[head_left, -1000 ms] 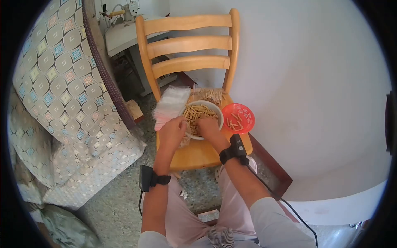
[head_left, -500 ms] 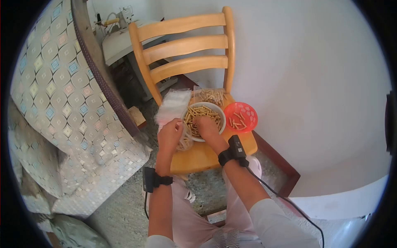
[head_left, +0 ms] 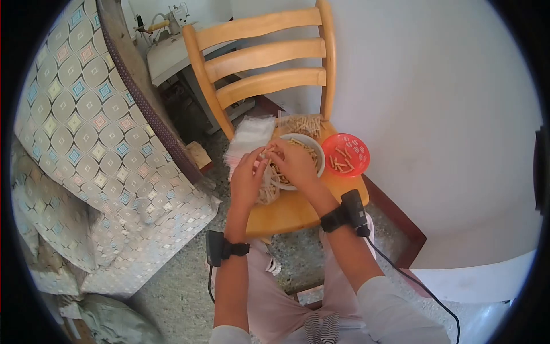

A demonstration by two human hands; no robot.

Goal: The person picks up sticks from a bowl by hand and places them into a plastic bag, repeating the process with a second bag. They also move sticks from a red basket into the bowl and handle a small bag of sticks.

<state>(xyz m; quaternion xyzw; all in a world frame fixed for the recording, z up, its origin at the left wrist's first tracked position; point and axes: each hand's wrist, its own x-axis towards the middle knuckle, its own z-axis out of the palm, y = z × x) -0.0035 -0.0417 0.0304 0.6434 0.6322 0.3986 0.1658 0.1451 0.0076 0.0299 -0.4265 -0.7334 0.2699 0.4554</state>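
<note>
My left hand is closed on the mouth of a clear plastic bag, which hangs at the bowl's near left side with short tan sticks inside. Its fingertips meet those of my right hand above the bowl's left part. The right fingers are pinched together, and what they hold is too small to make out. Beneath my hands stands a white bowl full of short tan sticks, partly hidden by the right hand.
A red plastic basket with several sticks stands right of the bowl. Behind lie a filled clear bag and a stack of flat clear bags. All rest on a wooden chair. A patterned cloth-covered piece stands left, a white wall right.
My right hand has risen out of the sticks in the bowl and moved left to the bag's mouth, meeting my left hand. The view has shifted slightly.
</note>
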